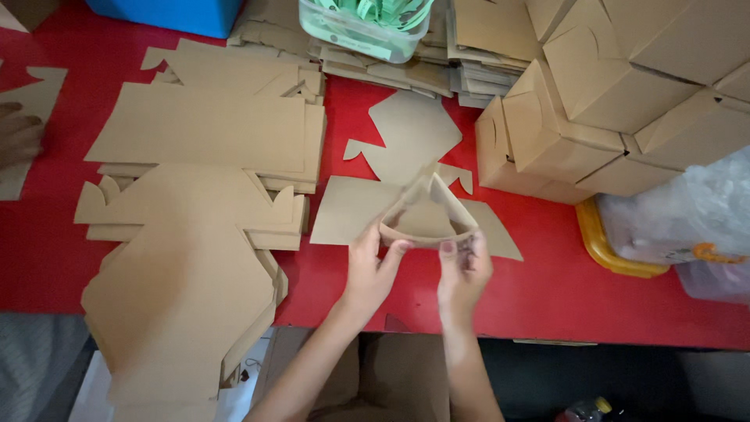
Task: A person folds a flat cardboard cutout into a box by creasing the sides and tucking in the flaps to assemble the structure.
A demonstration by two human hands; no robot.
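A brown cardboard box blank (414, 211) lies on the red table (547, 289), its near part bent up into a curved, pointed pocket. My left hand (373, 270) pinches the pocket's near left edge with thumb and fingers. My right hand (462, 270) grips its near right edge. The blank's flat flaps spread away from me, one toward the far side (410, 133) and others to each side. Both forearms come in from the bottom edge.
Stacks of flat brown blanks (195, 203) cover the table's left. Folded brown boxes (617, 101) are piled at the right. A clear tub (363, 27) with green pieces and a blue bin (172, 14) stand at the back. A yellow-rimmed tray (601, 246) holds plastic bags. Another person's hand (17, 137) rests far left.
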